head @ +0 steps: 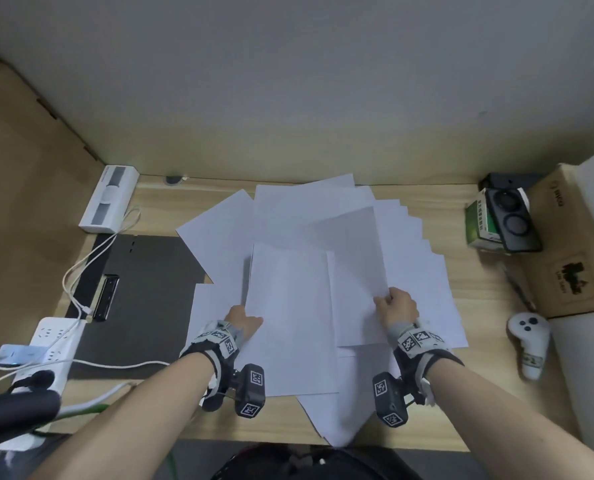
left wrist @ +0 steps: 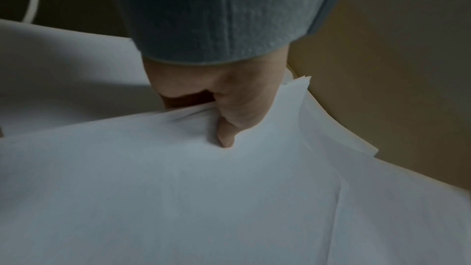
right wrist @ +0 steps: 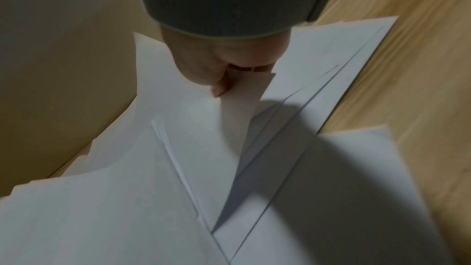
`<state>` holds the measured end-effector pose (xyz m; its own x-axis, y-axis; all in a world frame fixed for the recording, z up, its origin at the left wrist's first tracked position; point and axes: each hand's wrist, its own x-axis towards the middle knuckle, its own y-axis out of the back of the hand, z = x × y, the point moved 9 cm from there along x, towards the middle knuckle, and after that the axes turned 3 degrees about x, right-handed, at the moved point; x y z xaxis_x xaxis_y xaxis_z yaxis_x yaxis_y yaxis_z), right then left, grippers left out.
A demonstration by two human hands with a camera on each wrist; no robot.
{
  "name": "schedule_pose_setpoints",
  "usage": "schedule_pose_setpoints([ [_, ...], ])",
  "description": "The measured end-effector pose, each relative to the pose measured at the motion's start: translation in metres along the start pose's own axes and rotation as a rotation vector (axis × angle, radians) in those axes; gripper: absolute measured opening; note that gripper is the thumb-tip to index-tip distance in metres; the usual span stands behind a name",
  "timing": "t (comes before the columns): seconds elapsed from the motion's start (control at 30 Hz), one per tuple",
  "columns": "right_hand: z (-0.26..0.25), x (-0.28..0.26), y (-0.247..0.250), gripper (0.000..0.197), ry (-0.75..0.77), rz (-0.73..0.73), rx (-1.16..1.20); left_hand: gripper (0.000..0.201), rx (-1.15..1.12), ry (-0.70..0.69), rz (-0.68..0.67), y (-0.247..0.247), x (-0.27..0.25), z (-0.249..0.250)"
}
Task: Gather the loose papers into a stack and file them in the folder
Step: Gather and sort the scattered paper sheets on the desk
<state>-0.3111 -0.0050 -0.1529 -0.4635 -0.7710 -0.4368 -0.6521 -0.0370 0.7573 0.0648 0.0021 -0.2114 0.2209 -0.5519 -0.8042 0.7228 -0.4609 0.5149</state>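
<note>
Several white sheets of paper (head: 323, 216) lie fanned across the middle of the wooden desk (head: 479, 278). My left hand (head: 242, 320) pinches the left edge of a small stack of sheets (head: 288, 317), thumb on top (left wrist: 226, 134), fingers hidden below. My right hand (head: 397, 304) pinches the near right corner of a lifted sheet (head: 354, 258); the thumb (right wrist: 220, 88) presses that sheet (right wrist: 203, 128). The open black folder (head: 143, 292) with its metal clip (head: 107, 297) lies flat to the left of the papers.
A white power strip (head: 51, 344) with cables sits at the near left. A white box (head: 110, 199) stands at the back left. At the right are cardboard boxes (head: 565, 258), a green box with a black device (head: 500, 220), and a white controller (head: 529, 344).
</note>
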Motion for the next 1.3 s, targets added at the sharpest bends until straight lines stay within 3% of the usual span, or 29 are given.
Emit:
schedule_pose_setpoints([
  [0.07,0.015,-0.001,0.031,0.022,-0.039,0.102,0.033,0.020,0.029,-0.023,0.057,0.001,-0.004,0.011],
  [0.17,0.028,-0.002,0.070,0.011,-0.100,0.227,0.119,0.034,0.077,-0.054,0.122,0.007,-0.007,0.022],
  [0.33,0.023,-0.008,0.086,0.019,-0.071,0.255,0.203,0.029,0.121,-0.081,0.046,0.006,-0.005,0.025],
  [0.4,0.015,-0.014,0.070,0.017,-0.043,0.196,0.250,0.016,0.065,-0.074,0.038,0.005,-0.005,0.023],
  [0.47,0.010,-0.025,0.042,0.028,-0.046,0.068,0.298,0.032,0.043,-0.077,0.074,0.005,-0.008,0.019],
  [0.53,0.008,-0.037,0.007,0.027,-0.042,-0.084,0.281,0.037,-0.022,-0.048,0.055,-0.002,-0.016,0.011],
  [0.67,0.010,-0.050,-0.054,0.020,0.008,-0.269,0.213,0.017,-0.348,0.060,0.014,-0.009,-0.024,0.001],
  [0.7,0.012,-0.051,-0.066,0.022,0.012,-0.298,0.199,0.027,-0.408,0.042,-0.007,-0.012,-0.021,0.001],
  [0.8,0.008,-0.059,-0.085,0.027,0.035,-0.349,0.156,0.083,-0.458,-0.023,-0.073,-0.027,0.001,-0.009],
  [0.83,0.005,-0.061,-0.087,0.021,0.041,-0.353,0.141,0.084,-0.429,-0.012,-0.055,-0.030,0.004,-0.015],
  [0.87,0.003,-0.063,-0.089,0.017,0.054,-0.362,0.124,0.070,-0.373,-0.015,-0.046,-0.031,-0.003,-0.016],
  [0.93,-0.002,-0.066,-0.091,0.018,0.075,-0.385,0.095,0.019,-0.270,-0.024,0.021,-0.020,-0.027,-0.008],
  [0.97,-0.004,-0.067,-0.090,0.017,0.073,-0.386,0.088,0.013,-0.236,-0.060,0.044,-0.014,-0.038,0.000],
  [1.03,-0.006,-0.063,-0.082,0.014,0.083,-0.344,0.111,0.029,-0.197,-0.110,0.078,-0.009,-0.046,0.006],
  [1.07,-0.010,-0.059,-0.074,0.017,0.104,-0.300,0.140,0.025,-0.188,-0.136,0.065,-0.007,-0.051,0.011],
  [1.13,-0.014,-0.049,-0.062,0.046,0.100,-0.249,0.236,0.007,-0.226,-0.177,0.011,-0.005,-0.061,0.019],
  [1.2,-0.030,-0.048,-0.053,0.070,0.090,-0.306,0.371,0.006,-0.297,-0.258,0.001,0.008,-0.073,0.033],
  [1.3,-0.070,-0.058,-0.034,0.041,0.145,-0.414,0.539,0.016,-0.358,-0.420,0.031,0.039,-0.099,0.067],
])
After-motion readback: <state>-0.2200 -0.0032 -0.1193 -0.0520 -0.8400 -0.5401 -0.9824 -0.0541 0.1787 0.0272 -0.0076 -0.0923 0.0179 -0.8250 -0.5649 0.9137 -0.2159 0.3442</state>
